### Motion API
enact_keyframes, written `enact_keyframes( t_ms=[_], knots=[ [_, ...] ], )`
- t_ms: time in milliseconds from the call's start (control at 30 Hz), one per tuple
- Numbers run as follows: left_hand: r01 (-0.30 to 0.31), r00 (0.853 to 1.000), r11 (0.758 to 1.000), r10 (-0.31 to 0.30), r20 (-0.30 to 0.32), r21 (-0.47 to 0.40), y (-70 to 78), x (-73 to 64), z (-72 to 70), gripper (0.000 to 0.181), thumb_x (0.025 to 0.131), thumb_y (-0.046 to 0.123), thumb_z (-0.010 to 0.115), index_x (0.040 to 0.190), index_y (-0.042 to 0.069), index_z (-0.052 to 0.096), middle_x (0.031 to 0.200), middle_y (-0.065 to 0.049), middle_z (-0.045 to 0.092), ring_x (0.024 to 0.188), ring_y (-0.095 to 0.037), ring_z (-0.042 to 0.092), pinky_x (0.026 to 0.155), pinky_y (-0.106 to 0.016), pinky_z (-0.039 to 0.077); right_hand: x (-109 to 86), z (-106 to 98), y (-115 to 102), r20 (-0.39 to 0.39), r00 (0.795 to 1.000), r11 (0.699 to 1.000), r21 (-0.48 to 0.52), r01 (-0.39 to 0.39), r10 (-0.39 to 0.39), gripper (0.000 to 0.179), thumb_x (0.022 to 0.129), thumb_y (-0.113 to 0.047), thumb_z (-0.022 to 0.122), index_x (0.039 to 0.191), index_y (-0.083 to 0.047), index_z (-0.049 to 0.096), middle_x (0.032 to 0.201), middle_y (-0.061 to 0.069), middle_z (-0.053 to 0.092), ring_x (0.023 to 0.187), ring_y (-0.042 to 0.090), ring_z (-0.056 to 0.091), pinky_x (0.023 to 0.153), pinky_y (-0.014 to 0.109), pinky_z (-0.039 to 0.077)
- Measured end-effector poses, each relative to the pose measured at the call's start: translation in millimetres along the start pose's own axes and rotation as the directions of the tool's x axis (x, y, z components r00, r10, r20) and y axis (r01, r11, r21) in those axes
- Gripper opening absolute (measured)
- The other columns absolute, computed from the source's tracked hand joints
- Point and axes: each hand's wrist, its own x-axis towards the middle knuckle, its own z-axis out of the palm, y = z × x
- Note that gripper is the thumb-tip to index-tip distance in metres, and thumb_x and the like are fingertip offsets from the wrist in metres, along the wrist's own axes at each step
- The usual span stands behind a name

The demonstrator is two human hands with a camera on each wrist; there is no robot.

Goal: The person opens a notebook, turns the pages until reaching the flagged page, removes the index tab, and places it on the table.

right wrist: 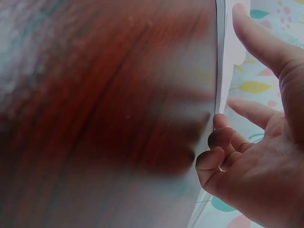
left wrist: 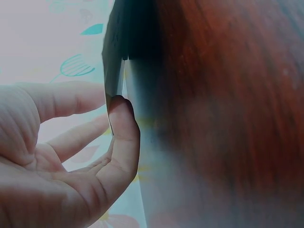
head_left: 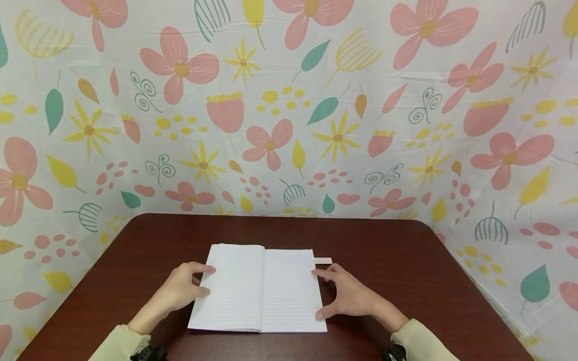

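Note:
An open notebook (head_left: 289,291) with blank ruled pages lies on the dark wooden table. At its left edge my left hand (head_left: 180,286) holds on with thumb and index finger on the page. In the left wrist view one finger (left wrist: 126,128) curls round the notebook's edge to its other side. My right hand (head_left: 349,293) grips the right edge, its thumb and index finger spread apart on the page margin. The right wrist view shows its other fingers (right wrist: 211,156) curled at the edge. A pale strip (head_left: 323,260) juts out from the notebook's right side, just beyond the right index finger.
The brown table (head_left: 289,230) has rounded far corners. A cloth (head_left: 289,100) printed with flowers and leaves hangs behind it and along both sides. Light sleeves (head_left: 417,338) and dark wrist straps (head_left: 149,353) show at the bottom.

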Motion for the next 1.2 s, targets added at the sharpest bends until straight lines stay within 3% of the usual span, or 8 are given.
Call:
enact_keyframes(
  t_ms=[733,1200],
  knots=[
    [-0.005,1.000,1.000,0.005,-0.009,0.003,-0.4,2.0,0.4,0.045,0.078,-0.006,0.086,0.121,0.004,0.077,0.128,-0.016,0.065,0.085,-0.021,0.063,0.067,-0.038,0.056,2.6,4.0,-4.6,-0.016,1.000,0.998,-0.058,-0.007,0.006,0.096,0.068,-0.047,0.099,0.146,-0.005,0.062,0.120,0.008,0.052,0.103,0.021,0.054,0.085,0.038,0.049],
    [-0.017,1.000,1.000,0.017,-0.014,-0.003,0.3,1.4,0.6,0.045,0.078,-0.007,0.085,0.120,0.003,0.077,0.126,-0.016,0.066,0.083,-0.020,0.063,0.066,-0.038,0.056,1.6,9.5,-6.2,-0.085,0.990,0.992,-0.060,-0.115,0.109,0.122,0.062,-0.051,0.101,0.156,0.005,0.046,0.123,0.013,0.054,0.113,0.029,0.060,0.086,0.044,0.052]
  ],
)
